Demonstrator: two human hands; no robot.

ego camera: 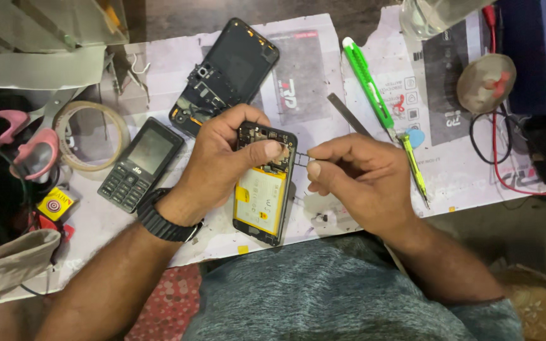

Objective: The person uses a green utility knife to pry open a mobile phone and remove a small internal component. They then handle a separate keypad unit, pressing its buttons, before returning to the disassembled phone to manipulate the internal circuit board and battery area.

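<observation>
The opened phone [263, 183], back off and yellow battery bare, lies on the desk [323, 82] under the left hand [222, 158], whose fingers clamp its top end. The right hand [355, 173] pinches a thin metal tool [300, 156] at its side edge. Light, rigid, fragile inside: best gripped by the frame edges
</observation>
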